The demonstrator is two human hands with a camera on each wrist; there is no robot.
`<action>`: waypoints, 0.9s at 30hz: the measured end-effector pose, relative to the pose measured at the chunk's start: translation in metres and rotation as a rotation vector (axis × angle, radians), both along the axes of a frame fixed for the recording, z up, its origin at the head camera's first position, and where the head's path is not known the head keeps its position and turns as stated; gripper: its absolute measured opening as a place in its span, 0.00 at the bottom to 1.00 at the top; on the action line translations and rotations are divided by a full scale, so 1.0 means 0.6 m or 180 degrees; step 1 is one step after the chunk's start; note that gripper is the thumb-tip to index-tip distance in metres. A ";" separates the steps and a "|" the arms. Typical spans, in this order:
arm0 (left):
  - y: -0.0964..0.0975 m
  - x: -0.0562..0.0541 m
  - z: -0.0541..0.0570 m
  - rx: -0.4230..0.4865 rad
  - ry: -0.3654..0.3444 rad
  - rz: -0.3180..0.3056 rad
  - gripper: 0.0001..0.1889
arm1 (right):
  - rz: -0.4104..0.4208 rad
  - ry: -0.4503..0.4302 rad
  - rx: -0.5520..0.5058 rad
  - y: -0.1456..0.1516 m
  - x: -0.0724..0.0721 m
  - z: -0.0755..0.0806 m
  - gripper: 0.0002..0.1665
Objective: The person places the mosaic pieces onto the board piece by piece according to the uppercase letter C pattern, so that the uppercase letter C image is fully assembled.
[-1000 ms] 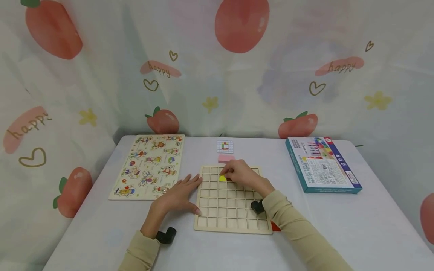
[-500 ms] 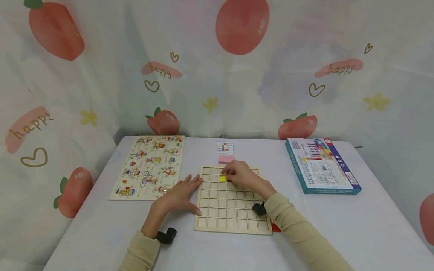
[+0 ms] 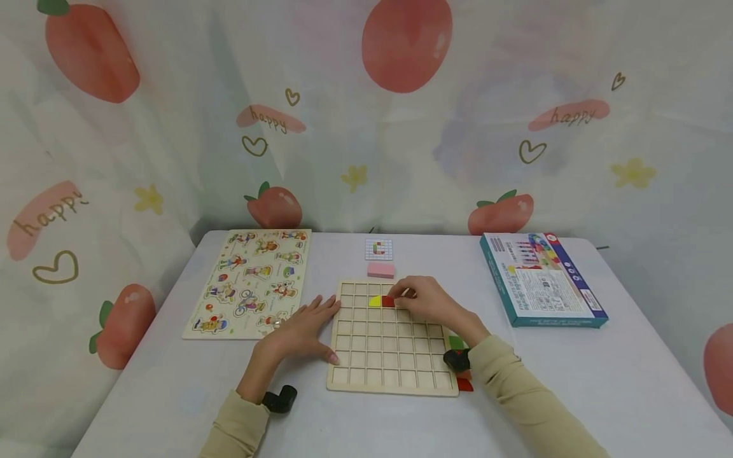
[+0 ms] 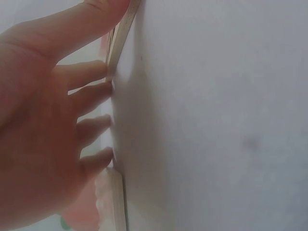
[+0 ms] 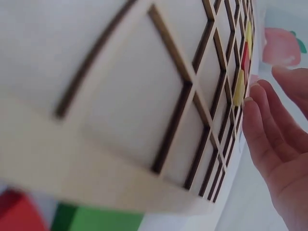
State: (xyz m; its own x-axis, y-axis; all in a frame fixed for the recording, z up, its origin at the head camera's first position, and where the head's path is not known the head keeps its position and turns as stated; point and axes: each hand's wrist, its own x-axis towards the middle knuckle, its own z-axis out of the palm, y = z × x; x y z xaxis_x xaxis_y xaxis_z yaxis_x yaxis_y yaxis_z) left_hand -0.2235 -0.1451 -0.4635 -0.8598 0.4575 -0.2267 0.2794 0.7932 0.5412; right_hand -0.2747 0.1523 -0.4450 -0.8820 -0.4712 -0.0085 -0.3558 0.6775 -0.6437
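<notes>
On the white bench, a board with cartoon figures lies at the left. At the right lies a flat box, whose small print seems mostly text. Behind hangs a cloth with red fruits.

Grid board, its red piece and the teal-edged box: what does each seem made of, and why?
Grid board: probably unvarnished wood, pale and matte, with brown slat sides. Red piece: perhaps painted wood, evenly coloured; plastic possible. Teal-edged box: likely printed cardboard, smooth, with text and pictures.
</notes>
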 end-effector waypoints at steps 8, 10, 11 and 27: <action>-0.001 0.000 -0.001 0.0036 -0.0013 0.0022 0.59 | -0.0100 -0.0019 -0.0034 0.040 0.022 0.000 0.11; -0.001 -0.001 -0.003 0.0033 -0.0011 0.0020 0.59 | -0.0120 -0.0047 -0.0045 0.052 0.029 -0.001 0.11; -0.001 -0.001 -0.003 0.0029 -0.0007 0.0020 0.59 | -0.0130 -0.0057 -0.0049 0.058 0.032 -0.001 0.11; 0.000 -0.003 -0.003 -0.0012 -0.0027 0.0003 0.59 | -0.0226 -0.0289 0.0012 0.131 0.074 -0.008 0.07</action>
State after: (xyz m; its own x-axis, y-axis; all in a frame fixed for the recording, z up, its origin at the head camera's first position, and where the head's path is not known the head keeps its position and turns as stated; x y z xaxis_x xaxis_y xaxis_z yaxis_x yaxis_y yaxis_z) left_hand -0.2254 -0.1452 -0.4654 -0.8584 0.4557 -0.2357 0.2740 0.7955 0.5405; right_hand -0.2303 0.2307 -0.4496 -0.9086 -0.4075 -0.0916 -0.2471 0.7013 -0.6687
